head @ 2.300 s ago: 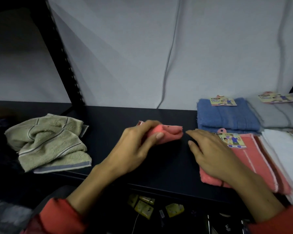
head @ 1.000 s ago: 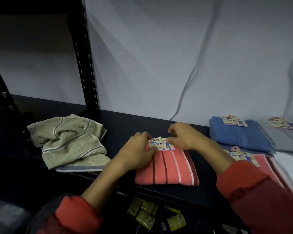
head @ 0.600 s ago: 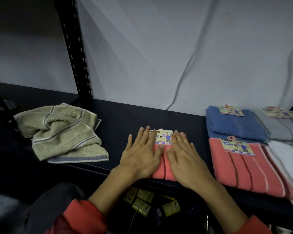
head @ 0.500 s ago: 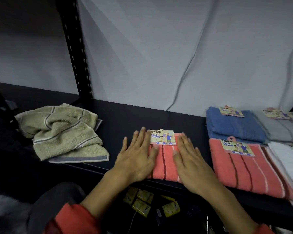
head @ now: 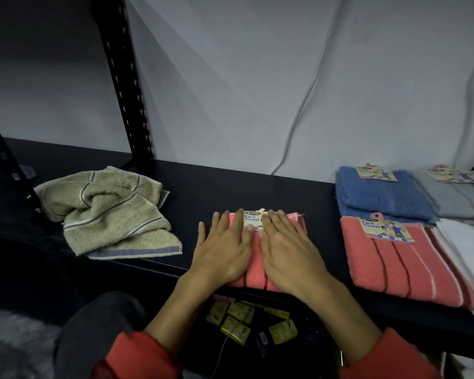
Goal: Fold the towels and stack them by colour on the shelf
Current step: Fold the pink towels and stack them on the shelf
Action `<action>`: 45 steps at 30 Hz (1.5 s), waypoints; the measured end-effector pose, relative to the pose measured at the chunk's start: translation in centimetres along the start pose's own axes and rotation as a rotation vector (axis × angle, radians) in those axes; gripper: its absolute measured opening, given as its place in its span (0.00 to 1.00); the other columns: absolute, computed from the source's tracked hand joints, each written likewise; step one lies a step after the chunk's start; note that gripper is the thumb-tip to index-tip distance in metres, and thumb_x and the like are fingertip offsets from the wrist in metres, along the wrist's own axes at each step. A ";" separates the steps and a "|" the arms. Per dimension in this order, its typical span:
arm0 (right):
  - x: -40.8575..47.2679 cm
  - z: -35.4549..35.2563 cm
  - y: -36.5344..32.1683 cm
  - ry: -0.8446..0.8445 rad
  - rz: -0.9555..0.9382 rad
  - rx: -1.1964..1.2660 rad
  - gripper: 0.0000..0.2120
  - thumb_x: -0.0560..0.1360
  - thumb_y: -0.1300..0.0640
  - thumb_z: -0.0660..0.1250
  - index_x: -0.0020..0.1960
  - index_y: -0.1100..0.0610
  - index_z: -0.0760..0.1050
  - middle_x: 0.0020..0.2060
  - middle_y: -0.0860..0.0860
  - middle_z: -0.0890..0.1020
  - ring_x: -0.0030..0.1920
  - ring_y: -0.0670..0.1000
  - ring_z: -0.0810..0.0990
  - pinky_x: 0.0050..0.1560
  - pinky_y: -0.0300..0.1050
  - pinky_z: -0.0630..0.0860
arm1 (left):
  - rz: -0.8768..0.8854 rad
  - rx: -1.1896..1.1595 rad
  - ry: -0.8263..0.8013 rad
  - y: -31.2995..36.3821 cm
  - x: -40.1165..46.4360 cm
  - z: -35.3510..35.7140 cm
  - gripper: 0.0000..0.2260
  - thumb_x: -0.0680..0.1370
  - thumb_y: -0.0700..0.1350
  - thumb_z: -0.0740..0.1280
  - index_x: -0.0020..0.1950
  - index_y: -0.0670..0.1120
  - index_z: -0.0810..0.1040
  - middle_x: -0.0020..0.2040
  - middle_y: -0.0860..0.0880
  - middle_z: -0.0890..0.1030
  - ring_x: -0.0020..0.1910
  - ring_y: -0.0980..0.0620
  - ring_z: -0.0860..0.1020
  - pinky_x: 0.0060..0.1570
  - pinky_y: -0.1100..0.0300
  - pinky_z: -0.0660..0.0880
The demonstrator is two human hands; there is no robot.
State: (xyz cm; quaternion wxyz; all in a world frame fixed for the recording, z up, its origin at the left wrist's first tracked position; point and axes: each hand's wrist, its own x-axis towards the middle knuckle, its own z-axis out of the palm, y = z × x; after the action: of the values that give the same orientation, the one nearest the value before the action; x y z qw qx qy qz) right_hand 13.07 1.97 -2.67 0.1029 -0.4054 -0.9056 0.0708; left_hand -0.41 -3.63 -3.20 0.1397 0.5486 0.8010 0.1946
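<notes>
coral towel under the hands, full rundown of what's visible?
The coral towel is terry cloth with dark lengthwise stripes, folded into a flat rectangle. It lies at the front edge of the dark shelf, apart from the coral stack to its right. A paper "Face Towel" tag sits at its far edge. The left hand and right hand lie flat on it side by side, fingers straight, covering most of its top.

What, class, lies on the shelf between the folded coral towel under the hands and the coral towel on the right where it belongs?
Nothing visible does. Both hands, left and right, press flat on the folded coral towel; only bare dark shelf separates it from the coral towel on the right.
</notes>
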 end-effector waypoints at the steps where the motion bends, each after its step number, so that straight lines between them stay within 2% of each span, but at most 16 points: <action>1: -0.2 0.0 0.3 -0.001 -0.003 0.012 0.26 0.86 0.49 0.42 0.82 0.55 0.46 0.82 0.49 0.48 0.81 0.47 0.41 0.80 0.48 0.39 | -0.004 0.017 -0.002 -0.2 -0.1 0.0 0.29 0.84 0.63 0.44 0.83 0.55 0.45 0.84 0.48 0.48 0.82 0.50 0.41 0.78 0.44 0.35; 4: -1.2 0.0 1.1 -0.015 0.030 0.063 0.29 0.85 0.44 0.42 0.82 0.52 0.42 0.81 0.47 0.43 0.80 0.46 0.36 0.79 0.48 0.37 | -0.008 0.063 -0.013 -0.2 -0.4 0.3 0.32 0.82 0.67 0.43 0.83 0.57 0.42 0.84 0.48 0.47 0.82 0.50 0.40 0.78 0.44 0.33; 9: -2.5 0.3 2.0 -0.009 0.113 0.202 0.35 0.82 0.38 0.45 0.82 0.53 0.37 0.80 0.43 0.36 0.78 0.41 0.32 0.76 0.40 0.37 | 0.006 0.077 -0.002 -0.2 -1.8 0.5 0.35 0.80 0.70 0.42 0.82 0.57 0.37 0.84 0.50 0.45 0.82 0.51 0.39 0.78 0.44 0.33; 15: -3.8 0.0 2.7 -0.004 0.140 0.287 0.34 0.83 0.39 0.47 0.81 0.50 0.36 0.79 0.40 0.35 0.78 0.39 0.34 0.77 0.43 0.46 | -0.041 -0.053 0.031 0.0 -2.2 -0.2 0.39 0.81 0.69 0.47 0.83 0.48 0.38 0.84 0.51 0.48 0.82 0.54 0.45 0.80 0.49 0.38; 18: -4.0 0.0 2.5 0.030 0.148 0.314 0.33 0.84 0.40 0.49 0.82 0.50 0.38 0.80 0.40 0.36 0.78 0.39 0.36 0.77 0.42 0.48 | -0.133 -0.267 0.062 0.2 -2.1 -0.9 0.36 0.82 0.66 0.53 0.84 0.51 0.46 0.83 0.52 0.56 0.82 0.48 0.50 0.80 0.47 0.48; 20: -4.1 0.1 2.5 0.053 0.147 0.346 0.33 0.84 0.41 0.50 0.82 0.51 0.39 0.80 0.40 0.37 0.78 0.39 0.37 0.74 0.39 0.48 | -0.114 -0.449 0.102 -0.1 -1.5 -1.0 0.32 0.82 0.64 0.58 0.82 0.54 0.54 0.80 0.52 0.64 0.79 0.45 0.62 0.77 0.44 0.60; 22: -4.1 0.1 2.6 0.068 0.142 0.385 0.33 0.84 0.42 0.51 0.82 0.51 0.40 0.80 0.40 0.39 0.78 0.38 0.38 0.73 0.37 0.47 | -0.065 -0.696 0.162 0.1 -1.1 -1.1 0.28 0.82 0.59 0.63 0.79 0.53 0.62 0.73 0.51 0.74 0.70 0.51 0.75 0.69 0.48 0.72; 25: -4.2 -0.1 2.7 0.081 0.144 0.445 0.33 0.84 0.40 0.49 0.82 0.51 0.41 0.80 0.41 0.40 0.79 0.38 0.40 0.72 0.36 0.47 | -0.105 -0.950 0.188 1.3 -0.8 -2.0 0.22 0.80 0.50 0.70 0.73 0.50 0.70 0.63 0.50 0.81 0.57 0.53 0.83 0.56 0.54 0.81; 27: -4.2 -0.1 2.7 0.081 0.144 0.484 0.33 0.83 0.38 0.47 0.82 0.51 0.41 0.80 0.41 0.41 0.79 0.39 0.41 0.72 0.36 0.46 | -0.170 -1.062 0.111 1.9 -0.4 -2.9 0.19 0.78 0.48 0.73 0.67 0.47 0.75 0.58 0.46 0.84 0.51 0.48 0.85 0.50 0.51 0.83; 29: -4.1 -0.2 2.9 0.094 0.151 0.542 0.34 0.83 0.38 0.46 0.82 0.52 0.42 0.81 0.42 0.42 0.79 0.39 0.41 0.72 0.35 0.45 | -0.211 -1.152 -0.052 2.6 -0.2 -3.8 0.15 0.78 0.48 0.73 0.62 0.42 0.80 0.53 0.42 0.86 0.48 0.45 0.86 0.46 0.51 0.83; 32: -4.1 -0.6 3.3 0.146 0.177 0.669 0.33 0.83 0.40 0.48 0.82 0.52 0.45 0.82 0.45 0.48 0.79 0.40 0.46 0.73 0.34 0.45 | -0.153 -1.159 -0.149 3.5 -0.2 -4.6 0.13 0.80 0.47 0.70 0.59 0.39 0.82 0.52 0.40 0.86 0.49 0.42 0.86 0.46 0.51 0.83; 34: -4.1 -1.2 3.7 0.205 0.204 0.780 0.32 0.83 0.40 0.51 0.82 0.50 0.47 0.81 0.45 0.55 0.78 0.41 0.54 0.74 0.37 0.52 | -0.079 -1.153 -0.130 4.2 -0.4 -5.0 0.13 0.81 0.46 0.69 0.61 0.40 0.80 0.53 0.40 0.86 0.52 0.40 0.85 0.49 0.49 0.83; 36: -4.2 -2.2 4.0 0.245 0.253 0.949 0.30 0.82 0.38 0.54 0.81 0.44 0.51 0.77 0.41 0.64 0.71 0.37 0.63 0.73 0.41 0.59 | 0.003 -1.147 -0.133 5.0 -0.8 -5.6 0.13 0.81 0.45 0.68 0.63 0.40 0.78 0.55 0.39 0.85 0.53 0.40 0.85 0.51 0.48 0.83; 39: -3.9 -3.4 4.9 0.258 0.267 1.353 0.21 0.79 0.38 0.64 0.71 0.39 0.68 0.64 0.36 0.79 0.65 0.37 0.75 0.73 0.53 0.68 | 0.168 -1.159 -0.180 6.5 -1.4 -7.1 0.15 0.80 0.44 0.68 0.66 0.41 0.75 0.58 0.37 0.84 0.55 0.38 0.83 0.56 0.45 0.81; 42: -3.8 -5.1 6.6 0.138 0.154 1.758 0.26 0.77 0.45 0.71 0.72 0.52 0.72 0.66 0.50 0.80 0.69 0.52 0.76 0.72 0.59 0.67 | 0.289 -1.199 -0.195 7.8 -1.8 -8.8 0.17 0.80 0.42 0.67 0.68 0.41 0.73 0.59 0.35 0.83 0.55 0.38 0.83 0.58 0.45 0.80; 45: -3.9 -7.7 8.4 0.175 0.072 1.790 0.22 0.77 0.57 0.68 0.70 0.61 0.73 0.64 0.58 0.80 0.66 0.58 0.78 0.67 0.58 0.71 | 0.320 -1.207 -0.174 8.9 -1.5 -9.7 0.17 0.81 0.42 0.66 0.69 0.42 0.74 0.59 0.37 0.84 0.56 0.38 0.83 0.57 0.47 0.81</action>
State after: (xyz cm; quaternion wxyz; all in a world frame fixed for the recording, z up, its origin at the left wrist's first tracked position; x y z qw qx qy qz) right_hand 23.52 4.92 2.54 0.4466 -0.2057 -0.4873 0.7217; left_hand 3.22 -3.71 9.57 0.4587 0.5000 0.4437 0.5854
